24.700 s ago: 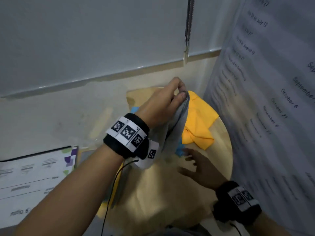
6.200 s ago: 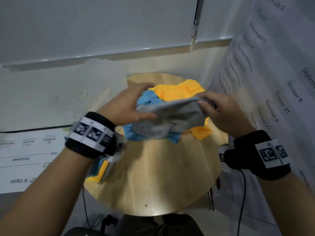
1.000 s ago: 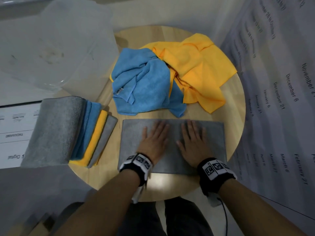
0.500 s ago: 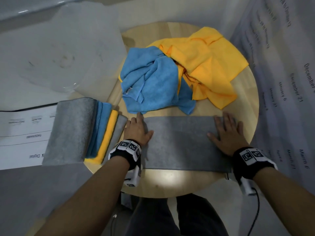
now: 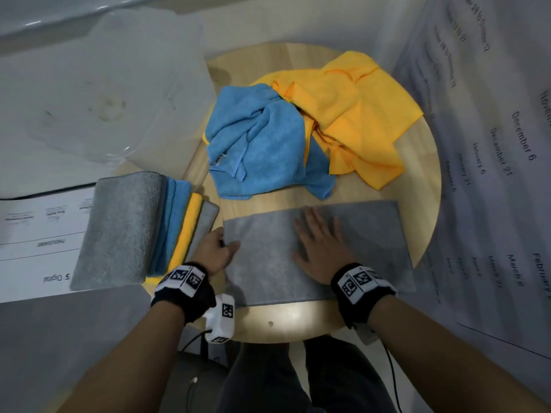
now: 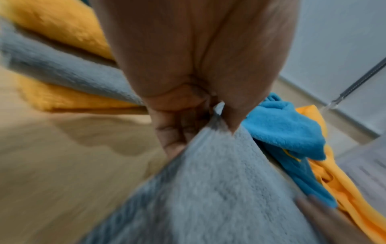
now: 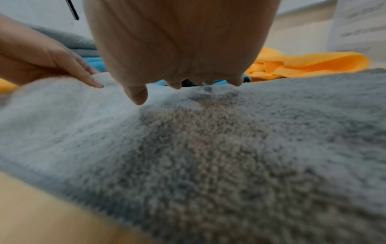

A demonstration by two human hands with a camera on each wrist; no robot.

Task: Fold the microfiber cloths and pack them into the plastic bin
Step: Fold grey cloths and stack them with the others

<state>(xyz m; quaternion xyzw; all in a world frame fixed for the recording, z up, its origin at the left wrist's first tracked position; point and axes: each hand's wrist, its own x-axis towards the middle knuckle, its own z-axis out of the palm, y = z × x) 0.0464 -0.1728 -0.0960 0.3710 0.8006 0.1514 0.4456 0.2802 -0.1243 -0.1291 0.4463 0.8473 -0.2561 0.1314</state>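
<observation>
Grey cloth [image 5: 366, 248], centre under right hand [image 5: 320, 251]

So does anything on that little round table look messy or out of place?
Only the blue cloth and orange cloth, crumpled together in an unfolded heap at the table's far side. The grey cloth lies flat and square under the hands, and the folded stack looks tidy. Nothing seems spilled or damaged.

The left hand [image 6: 188, 74] fills the top centre, its thumb and curled fingers [image 6: 173, 132] pinching a corner of the grey cloth [image 6: 208, 189], which spreads toward 6 o'clock over the wooden tabletop [image 6: 52, 156]. At 10 o'clock lie stacked grey and yellow folded cloths [image 6: 62, 66]. At 3 o'clock a crumpled blue cloth [image 6: 282, 128] lies on a yellow cloth [image 6: 344, 189]
</observation>
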